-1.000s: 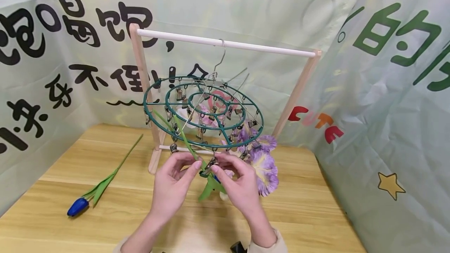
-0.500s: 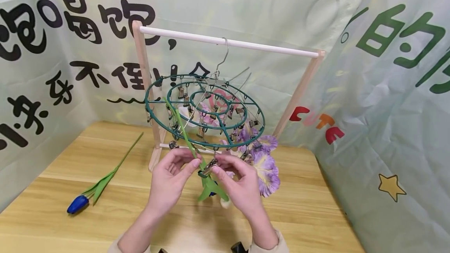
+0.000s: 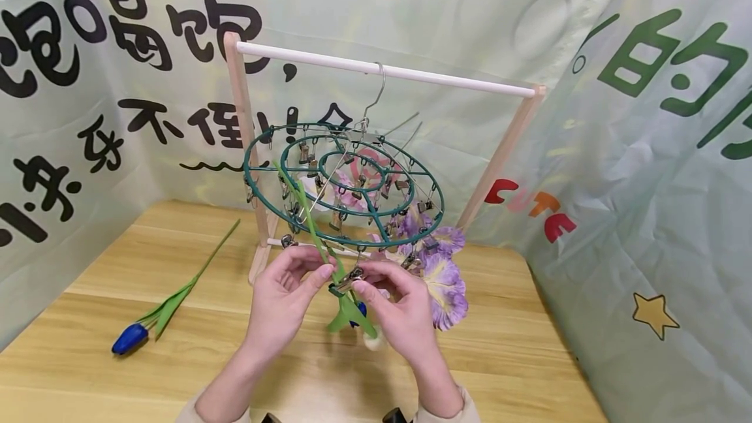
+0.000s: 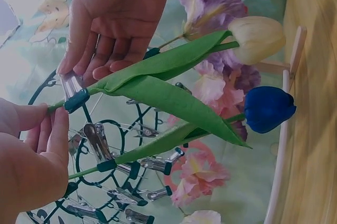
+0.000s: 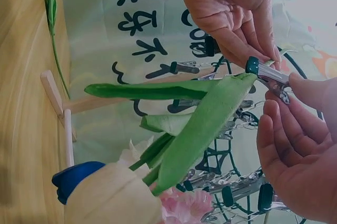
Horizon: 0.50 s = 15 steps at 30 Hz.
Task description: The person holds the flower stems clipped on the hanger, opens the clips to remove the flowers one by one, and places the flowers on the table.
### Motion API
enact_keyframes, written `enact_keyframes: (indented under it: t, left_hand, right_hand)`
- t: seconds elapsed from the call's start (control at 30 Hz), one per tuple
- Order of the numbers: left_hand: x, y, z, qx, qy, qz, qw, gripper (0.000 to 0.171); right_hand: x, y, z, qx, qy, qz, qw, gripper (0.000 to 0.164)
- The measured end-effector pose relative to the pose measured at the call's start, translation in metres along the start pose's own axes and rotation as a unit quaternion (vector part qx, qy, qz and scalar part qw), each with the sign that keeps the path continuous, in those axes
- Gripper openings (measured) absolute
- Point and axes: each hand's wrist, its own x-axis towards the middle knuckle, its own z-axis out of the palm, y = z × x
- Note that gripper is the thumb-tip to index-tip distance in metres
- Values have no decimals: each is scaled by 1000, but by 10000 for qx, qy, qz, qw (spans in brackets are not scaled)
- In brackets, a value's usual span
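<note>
My left hand (image 3: 288,289) pinches the green stem of an artificial white tulip (image 4: 258,39), whose bloom hangs downward. Beside it my right hand (image 3: 396,296) pinches a metal clip (image 5: 268,74) with green tips, its jaws at the tulip's stem just above the leaves. The clip hangs from the rim of a round green drying hanger (image 3: 343,240). A blue tulip (image 4: 269,109) hangs close by, its stem in another clip (image 4: 100,145). In the head view, the hands and leaves hide most of both blooms.
The hanger hooks onto a white rod (image 3: 382,72) of a wooden stand (image 3: 499,155). Purple flowers (image 3: 443,279) and pink flowers (image 5: 187,205) hang from it. Another blue tulip (image 3: 130,339) lies on the table (image 3: 499,358) at left. Printed cloth surrounds the table.
The white tulip's stem and the clip have shifted slightly between my fingers, and the leaves below have swung a little. Both hands keep their hold. The head view has tilted slightly.
</note>
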Motion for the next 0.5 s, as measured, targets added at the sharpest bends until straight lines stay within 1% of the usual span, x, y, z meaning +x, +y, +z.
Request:
enact_keyframes:
  t: [0.07, 0.17, 0.37, 0.43, 0.5]
  left_hand:
    - [0, 0, 0, 24, -1, -25, 10000, 22]
    - [0, 1, 0, 38, -10, -41, 10000, 22]
    - [0, 2, 0, 52, -45, 12, 10000, 22]
    - [0, 2, 1, 51, -45, 17, 10000, 22]
    - [0, 1, 1, 22, -44, 7, 10000, 22]
  right_hand:
    - [-1, -1, 1, -2, 47, 64, 10000, 22]
    - [-1, -1, 3, -20, 145, 32, 9999, 22]
    - [-2, 0, 6, -19, 307, -309, 9990, 23]
    - [-2, -1, 7, -2, 340, -344, 9988, 22]
    - [-3, -2, 8, 12, 367, -268, 9990, 22]
